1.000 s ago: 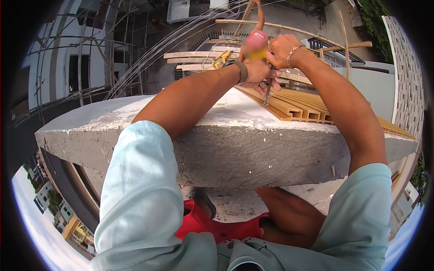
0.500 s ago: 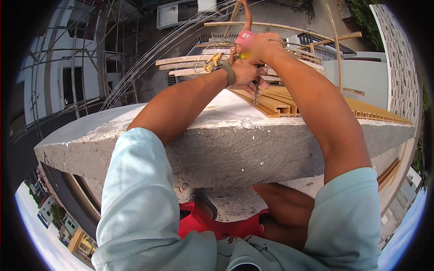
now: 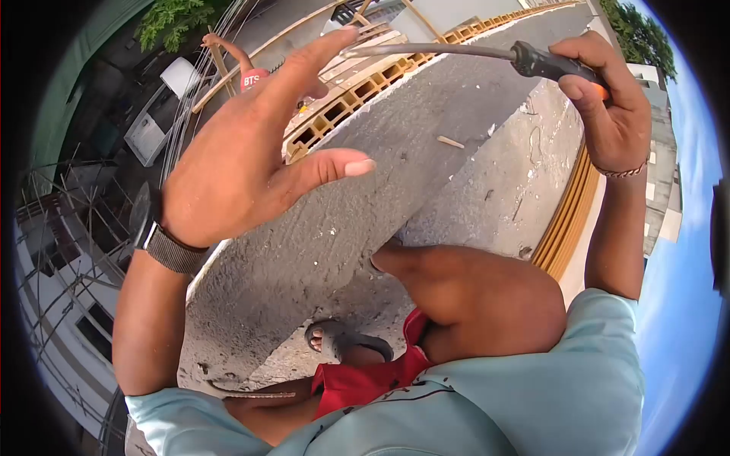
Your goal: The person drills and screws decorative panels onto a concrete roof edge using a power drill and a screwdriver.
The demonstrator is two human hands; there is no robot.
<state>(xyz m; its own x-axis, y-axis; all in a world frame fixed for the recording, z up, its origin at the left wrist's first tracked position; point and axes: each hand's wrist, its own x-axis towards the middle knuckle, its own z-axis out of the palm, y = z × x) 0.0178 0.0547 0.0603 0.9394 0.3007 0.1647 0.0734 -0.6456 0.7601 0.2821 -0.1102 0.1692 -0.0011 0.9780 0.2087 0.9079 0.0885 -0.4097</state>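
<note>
My right hand (image 3: 613,110), at the upper right, grips a screwdriver (image 3: 553,67) by its black and orange handle. The long metal shaft points left and ends by the fingers of my left hand (image 3: 236,159). That hand is open, thumb and fingers apart, with a dark watch on its wrist. Past the fingertips, tan hollow-profile panels (image 3: 378,82) lie along the far edge of the grey concrete ledge (image 3: 357,182). A small pale chip (image 3: 450,141) rests on the concrete beneath the shaft.
Beyond the ledge, lower down, a person in a red cap (image 3: 253,79) has an arm raised near wooden planks and cables. Long tan strips (image 3: 566,216) lie at right. Bamboo scaffolding (image 3: 68,251) stands at left below. My sandalled foot (image 3: 334,340) is on the rough concrete.
My hands have drawn apart and back from the panel ends. The screwdriver is now raised sideways in my right hand, my left hand is spread, and my view has turned.
</note>
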